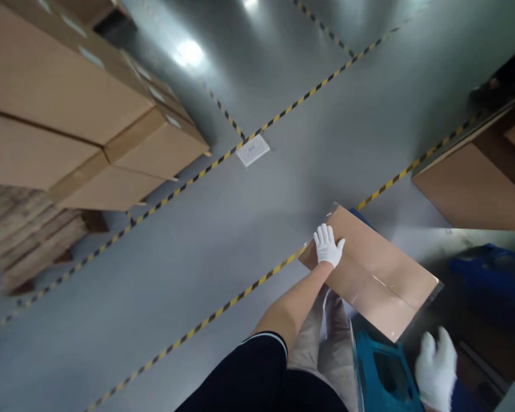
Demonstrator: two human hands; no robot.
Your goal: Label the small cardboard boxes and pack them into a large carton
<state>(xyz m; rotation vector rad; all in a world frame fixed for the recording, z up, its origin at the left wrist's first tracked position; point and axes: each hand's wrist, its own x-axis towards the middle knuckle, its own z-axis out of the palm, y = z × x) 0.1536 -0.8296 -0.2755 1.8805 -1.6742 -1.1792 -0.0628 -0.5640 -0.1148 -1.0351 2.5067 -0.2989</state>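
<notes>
A brown cardboard box (381, 260) with a seam across its top and clear tape at its edges lies in front of my legs. My left hand (328, 246), in a white glove, lies flat with fingers stretched on the box's near-left end. My right hand (436, 366), also white-gloved and slightly blurred, is off to the lower right, apart from the box. Its thumb and fingers are spread with nothing seen in them. Beside it is a teal plastic piece (384, 369) with an opening, perhaps a stool; a bit of blue shows behind the box.
Large cartons (133, 143) stand stacked on the left near a wooden pallet (34, 234). Yellow-black tape (223, 309) marks the grey floor. A white sheet or flat pack (253, 150) lies on it. An open carton (476, 189) and blue plastic (493, 269) are at right.
</notes>
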